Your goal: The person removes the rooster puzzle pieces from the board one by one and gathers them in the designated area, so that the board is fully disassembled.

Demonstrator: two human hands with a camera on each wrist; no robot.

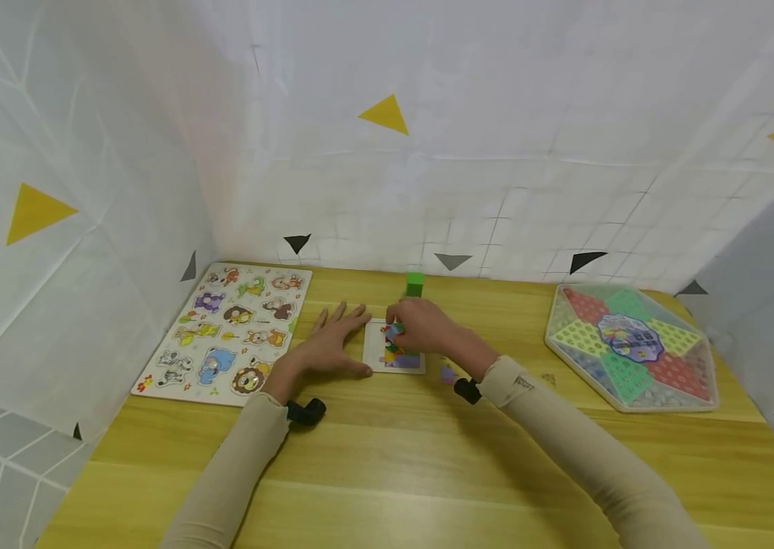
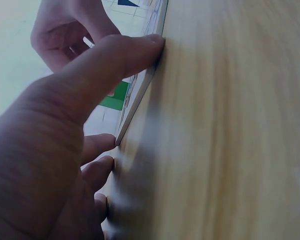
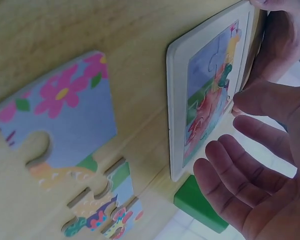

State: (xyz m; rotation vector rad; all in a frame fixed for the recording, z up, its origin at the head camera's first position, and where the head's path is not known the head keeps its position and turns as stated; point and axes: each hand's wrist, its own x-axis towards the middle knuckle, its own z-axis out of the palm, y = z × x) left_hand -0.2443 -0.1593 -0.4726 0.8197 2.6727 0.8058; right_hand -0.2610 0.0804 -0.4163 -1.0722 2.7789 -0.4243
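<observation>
A small white-framed jigsaw puzzle [image 1: 373, 347] lies on the table between the hands, with colourful pieces [image 3: 205, 105] set inside its border. My left hand [image 1: 328, 347] is spread at its left side; in the left wrist view the thumb [image 2: 135, 52] touches the frame's edge and a fingertip meets its corner. Over the puzzle bends my right hand [image 1: 424, 326], its fingers curved and the thumb tip [image 3: 245, 100] right at the picture's side. I cannot tell whether a piece sits between those fingertips. Loose puzzle pieces [image 3: 90, 125] with flowers and patterns lie beside the frame, near the right wrist.
Just behind the puzzle stands a green block [image 1: 415, 285]. To the left lies an animal peg-style board [image 1: 222, 335]; to the right, a hexagonal star-patterned game board [image 1: 630, 347]. White patterned cloth [image 1: 496, 191] rises behind the wooden table [image 1: 387, 473].
</observation>
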